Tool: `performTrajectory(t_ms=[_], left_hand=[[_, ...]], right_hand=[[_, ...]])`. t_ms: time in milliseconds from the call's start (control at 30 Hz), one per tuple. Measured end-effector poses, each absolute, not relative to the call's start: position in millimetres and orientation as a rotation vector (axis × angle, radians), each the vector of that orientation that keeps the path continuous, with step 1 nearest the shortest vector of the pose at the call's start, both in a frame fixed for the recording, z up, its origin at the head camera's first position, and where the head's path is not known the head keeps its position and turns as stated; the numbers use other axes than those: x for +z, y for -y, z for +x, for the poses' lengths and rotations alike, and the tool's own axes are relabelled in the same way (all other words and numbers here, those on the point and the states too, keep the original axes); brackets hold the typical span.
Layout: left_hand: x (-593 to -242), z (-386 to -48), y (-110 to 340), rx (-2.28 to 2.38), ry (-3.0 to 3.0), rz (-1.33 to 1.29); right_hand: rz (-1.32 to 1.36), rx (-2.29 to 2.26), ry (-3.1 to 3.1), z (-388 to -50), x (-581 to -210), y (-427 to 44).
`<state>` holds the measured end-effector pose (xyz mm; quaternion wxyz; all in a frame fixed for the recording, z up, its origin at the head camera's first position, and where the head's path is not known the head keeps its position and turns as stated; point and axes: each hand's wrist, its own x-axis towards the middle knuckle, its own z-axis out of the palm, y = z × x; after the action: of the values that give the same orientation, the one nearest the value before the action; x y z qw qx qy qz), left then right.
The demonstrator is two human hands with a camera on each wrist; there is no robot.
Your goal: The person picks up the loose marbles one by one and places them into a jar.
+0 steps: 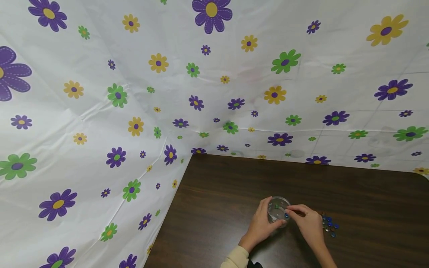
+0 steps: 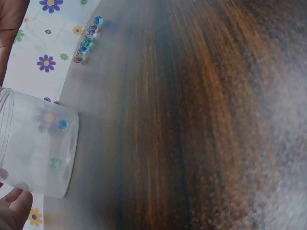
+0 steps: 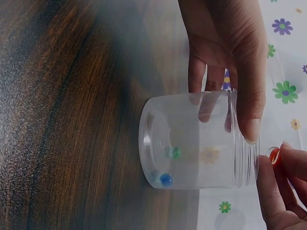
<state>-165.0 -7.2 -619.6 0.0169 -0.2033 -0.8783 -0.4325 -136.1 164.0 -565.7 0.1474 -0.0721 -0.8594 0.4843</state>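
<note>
A clear jar [image 1: 275, 215] stands on the dark table, open end up, with my left hand [image 1: 259, 224] gripping its side near the rim. Through its wall I see a green marble [image 3: 174, 152] and a blue marble [image 3: 165, 179] on the bottom. My right hand [image 1: 309, 224] is at the jar's mouth. Between its thumb and fingertips it pinches a clear marble with an orange-red swirl [image 3: 275, 156], just beside the threaded rim. Several loose marbles [image 1: 328, 225] lie together on the table, to the right of my right hand.
The brown wood-grain table [image 1: 221, 193] reaches back to a white cloth with flowers [image 1: 231, 89], which hangs behind it and along its left side. A small black object [image 1: 255, 264] shows at the bottom edge, beside the left sleeve [image 1: 236, 257].
</note>
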Motion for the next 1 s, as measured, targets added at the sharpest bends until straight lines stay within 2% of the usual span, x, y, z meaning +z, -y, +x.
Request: performTrajectory(t_ms=[1000], left_hand=[[-617.7,-164.4,6.8,-1.341,2.749,-0.617]], right_hand=[[-0.250,1.416,2.521,-135.0,-560.7,-164.2]])
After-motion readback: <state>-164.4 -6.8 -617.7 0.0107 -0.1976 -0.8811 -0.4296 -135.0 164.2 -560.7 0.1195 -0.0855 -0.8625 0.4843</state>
